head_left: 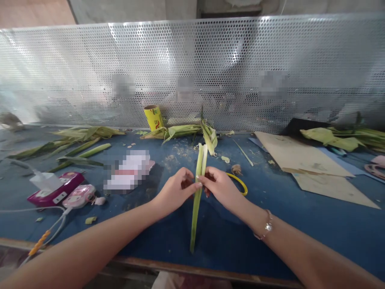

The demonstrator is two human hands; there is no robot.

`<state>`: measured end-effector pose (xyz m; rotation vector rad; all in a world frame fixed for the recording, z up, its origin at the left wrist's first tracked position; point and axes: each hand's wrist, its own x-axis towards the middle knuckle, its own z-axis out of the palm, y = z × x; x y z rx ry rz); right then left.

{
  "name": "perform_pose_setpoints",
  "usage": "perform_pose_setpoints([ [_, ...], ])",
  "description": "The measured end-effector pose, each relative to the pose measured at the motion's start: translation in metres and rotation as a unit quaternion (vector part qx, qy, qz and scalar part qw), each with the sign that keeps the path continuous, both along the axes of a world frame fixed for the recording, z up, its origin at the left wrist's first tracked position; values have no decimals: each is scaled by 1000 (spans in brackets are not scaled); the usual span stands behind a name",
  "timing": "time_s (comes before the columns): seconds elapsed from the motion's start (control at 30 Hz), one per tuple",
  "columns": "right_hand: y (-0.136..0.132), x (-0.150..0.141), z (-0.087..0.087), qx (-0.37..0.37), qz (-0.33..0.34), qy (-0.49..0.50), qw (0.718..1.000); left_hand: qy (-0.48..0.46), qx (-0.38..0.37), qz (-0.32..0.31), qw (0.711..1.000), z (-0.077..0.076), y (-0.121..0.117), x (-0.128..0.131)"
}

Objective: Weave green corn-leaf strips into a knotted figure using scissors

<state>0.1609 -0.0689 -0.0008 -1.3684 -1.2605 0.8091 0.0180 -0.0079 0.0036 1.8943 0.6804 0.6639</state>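
In the middle of the view, my left hand point(179, 185) and my right hand point(219, 184) pinch a long green leaf point(196, 214) between thumbs and fingertips. It is held lengthwise above the blue table, its paler upper end split into two strips side by side, its narrow darker end pointing towards me. My thumbs nearly meet on it. Beyond its upper end lies a curled pale-green leaf point(209, 136). A yellow loop point(243, 182) shows partly behind my right hand; the rest of it is hidden. A small brown dried scrap point(236, 169) lies beside the loop.
On the blue table point(240, 249), a purple power strip point(64, 186), pink case point(80, 196) and cables are at left. Leaf piles point(87, 134) and a yellow cardboard tube point(153, 117) stand before a perforated metal screen point(180, 52). Brown cardboard sheets point(297, 154) lie right.
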Motion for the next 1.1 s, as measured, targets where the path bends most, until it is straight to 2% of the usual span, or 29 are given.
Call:
perform_pose_setpoints([
  [0.17, -3, -10, -1, -32, 96, 23, 995, -62, -107, 43, 991, 1, 7, 3],
  [0.27, -4, -11, -3, -42, 111, 36, 992, -79, -154, 48, 984, 1, 10, 3],
  [0.57, -1, -10, -14, -38, 83, 59, 994, -68, -205, 78, 973, 6, 11, 1],
  [0.77, 3, -3, -15, 22, -6, -35, 999, -74, -258, 26, 963, 7, 7, 2],
  [0.9, 2, -4, -14, 15, -13, -88, 996, -104, -298, 5, 949, 5, 5, 4],
  [1.1, -1, -10, -11, 25, -20, -163, 986, -83, -249, 14, 965, 1, 3, 7],
])
